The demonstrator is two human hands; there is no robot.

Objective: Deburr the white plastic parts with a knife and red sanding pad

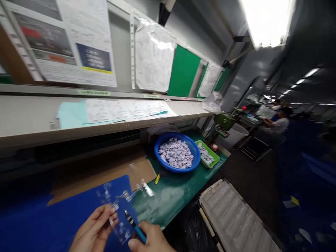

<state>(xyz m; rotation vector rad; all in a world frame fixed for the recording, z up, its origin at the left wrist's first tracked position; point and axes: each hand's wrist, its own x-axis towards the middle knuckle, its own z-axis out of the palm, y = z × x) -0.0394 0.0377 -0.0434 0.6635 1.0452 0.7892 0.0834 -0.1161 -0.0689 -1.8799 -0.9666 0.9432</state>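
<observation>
Head view, blue tub beside green tray, beyond both hands

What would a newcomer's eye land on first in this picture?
The bright blue basin heaped with small white-and-purple pieces stands out first, on the green bench mat ahead of the hands. Nearest the camera, the left hand holds a clear plastic piece above a blue sheet, beside the right hand gripping a blue-handled tool. Higher up, papers and a green board cover the wall.
</observation>
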